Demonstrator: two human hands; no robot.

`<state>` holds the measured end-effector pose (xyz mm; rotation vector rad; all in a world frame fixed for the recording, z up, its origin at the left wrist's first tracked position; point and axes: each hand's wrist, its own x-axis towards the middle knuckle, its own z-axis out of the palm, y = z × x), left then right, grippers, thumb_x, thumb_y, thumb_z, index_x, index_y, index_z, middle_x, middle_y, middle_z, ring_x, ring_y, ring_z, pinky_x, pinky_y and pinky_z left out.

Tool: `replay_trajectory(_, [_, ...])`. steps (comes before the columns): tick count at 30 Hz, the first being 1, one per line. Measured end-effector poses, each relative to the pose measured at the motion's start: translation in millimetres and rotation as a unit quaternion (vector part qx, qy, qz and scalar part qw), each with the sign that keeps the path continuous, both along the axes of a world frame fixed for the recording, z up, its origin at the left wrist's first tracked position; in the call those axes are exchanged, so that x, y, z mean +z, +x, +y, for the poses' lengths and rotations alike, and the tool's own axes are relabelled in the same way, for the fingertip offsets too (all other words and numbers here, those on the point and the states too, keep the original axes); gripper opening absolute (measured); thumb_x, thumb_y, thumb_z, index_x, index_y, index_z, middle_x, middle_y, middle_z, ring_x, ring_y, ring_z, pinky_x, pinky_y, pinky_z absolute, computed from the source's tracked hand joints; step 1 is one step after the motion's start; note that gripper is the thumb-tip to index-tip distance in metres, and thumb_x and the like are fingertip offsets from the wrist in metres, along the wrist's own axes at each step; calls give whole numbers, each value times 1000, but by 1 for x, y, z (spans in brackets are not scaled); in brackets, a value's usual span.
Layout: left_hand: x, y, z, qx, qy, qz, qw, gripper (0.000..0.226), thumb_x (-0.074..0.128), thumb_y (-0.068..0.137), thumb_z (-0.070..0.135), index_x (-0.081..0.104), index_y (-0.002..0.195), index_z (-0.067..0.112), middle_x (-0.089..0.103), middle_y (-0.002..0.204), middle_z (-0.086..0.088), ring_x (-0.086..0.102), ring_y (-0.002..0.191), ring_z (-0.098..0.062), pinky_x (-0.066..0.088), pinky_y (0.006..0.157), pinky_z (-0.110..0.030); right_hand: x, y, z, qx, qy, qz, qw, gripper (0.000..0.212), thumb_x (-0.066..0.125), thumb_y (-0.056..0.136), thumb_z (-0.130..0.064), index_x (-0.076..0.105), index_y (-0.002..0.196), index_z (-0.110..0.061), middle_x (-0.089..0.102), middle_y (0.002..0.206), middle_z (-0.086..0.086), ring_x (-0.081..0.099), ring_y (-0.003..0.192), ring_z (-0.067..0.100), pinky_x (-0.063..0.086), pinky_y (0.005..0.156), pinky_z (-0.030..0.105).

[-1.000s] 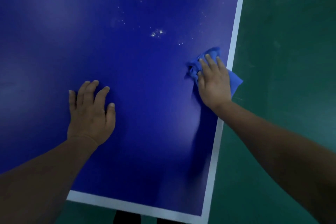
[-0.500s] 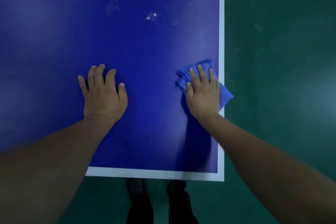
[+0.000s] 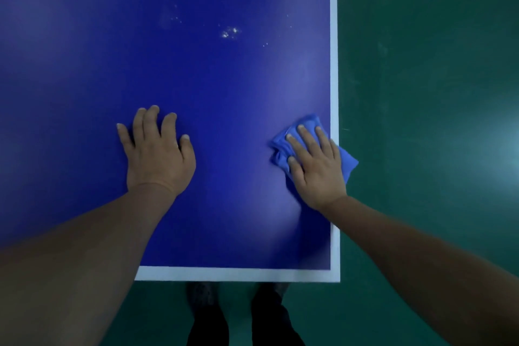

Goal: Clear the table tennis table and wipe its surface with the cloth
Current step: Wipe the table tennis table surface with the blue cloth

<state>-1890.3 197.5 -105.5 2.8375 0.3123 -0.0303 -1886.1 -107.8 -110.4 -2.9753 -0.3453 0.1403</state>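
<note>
The dark blue table tennis table [image 3: 213, 87] with a white border fills most of the view; its near right corner is at the lower right. A crumpled blue cloth [image 3: 307, 125] lies at the right edge, one corner hanging over the border. My right hand [image 3: 316, 166] presses flat on the cloth, fingers spread over it. My left hand [image 3: 157, 152] rests palm down on the bare surface to the left, fingers apart, holding nothing. Small white specks [image 3: 230, 32] dot the surface farther up.
Green floor [image 3: 427, 121] lies to the right of the table and below its near edge. My dark shoes and trouser legs [image 3: 238, 314] stand just under the near edge.
My right hand has drawn the cloth toward me along the right edge. The view has turned so the table edges now run straight, and my left hand stays planted on the surface.
</note>
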Motion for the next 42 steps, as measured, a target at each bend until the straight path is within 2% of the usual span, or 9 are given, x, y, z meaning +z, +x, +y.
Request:
replay_trajectory(9, [-3, 0, 3, 6, -7, 0, 1000, 58, 26, 97, 39, 44, 142, 7, 30, 155, -16, 17, 149, -31, 4, 120, -60, 6, 91, 26, -112, -2, 18, 994, 63, 14, 96, -52, 33, 153, -34, 21, 164, -9, 8, 153, 24, 5, 123, 45])
replay_trajectory(18, [-10, -1, 0, 40, 17, -15, 999, 57, 26, 97, 39, 56, 134, 7, 43, 150, -13, 28, 147, -28, 15, 119, -59, 4, 178, 26, -136, 9, 23, 990, 52, 31, 104, -44, 30, 155, -33, 17, 165, -7, 4, 153, 24, 3, 124, 46])
replay_trajectory(21, [-5, 18, -28, 156, -9, -26, 987, 53, 28, 97, 38, 59, 123, 4, 49, 145, -14, 32, 145, -30, 17, 119, -58, 7, 216, 29, -127, 21, 21, 992, 53, 31, 104, -43, 29, 155, -31, 16, 166, -6, 6, 153, 25, 5, 123, 47])
replay_trajectory(24, [-1, 46, -70, 314, -47, -18, 948, 46, 34, 102, 32, 52, 129, -1, 39, 153, -16, 19, 151, -27, 9, 122, -55, 5, 240, 25, -97, 34, 23, 994, 53, 31, 104, -41, 33, 155, -27, 19, 165, -3, 10, 152, 28, 10, 122, 50])
replay_trajectory(28, [-9, 55, -84, 354, -22, -18, 935, 53, 28, 101, 39, 45, 135, 2, 31, 157, -12, 10, 153, -23, 5, 123, -51, -5, 223, -22, 82, 29, -54, 995, 58, 27, 101, -44, 54, 142, -14, 42, 154, 9, 31, 144, 39, 27, 113, 54])
replay_trajectory(31, [-10, 53, -83, 363, -13, -24, 932, 59, 23, 98, 44, 45, 138, 6, 31, 156, -12, 12, 152, -25, 7, 123, -52, -11, 196, -27, 286, 49, -82, 953, 59, 22, 104, -42, 61, 135, -10, 46, 151, 12, 35, 140, 41, 32, 107, 54])
replay_trajectory(35, [-7, 54, -84, 389, 1, -18, 921, 61, 23, 98, 43, 37, 145, 7, 27, 157, -13, 13, 151, -27, 2, 123, -49, -10, 193, 93, 467, 53, -21, 883, 52, 37, 98, -40, 49, 144, -21, 36, 158, 2, 26, 148, 34, 25, 117, 51])
replay_trajectory(40, [-9, 54, -80, 404, -11, 2, 915, 62, 26, 98, 43, 34, 147, 7, 27, 158, -13, 16, 149, -28, -6, 121, -45, -8, 207, 272, 557, 77, 26, 826, 50, 35, 104, -36, 40, 151, -21, 27, 163, 2, 12, 152, 30, 12, 122, 50])
replay_trajectory(42, [-12, 54, -78, 395, -5, 22, 918, 60, 28, 97, 43, 36, 147, 10, 28, 158, -12, 16, 149, -27, -3, 120, -45, -8, 229, 302, 606, 64, 1, 793, 49, 37, 103, -37, 44, 148, -21, 33, 160, 3, 22, 149, 32, 18, 119, 51])
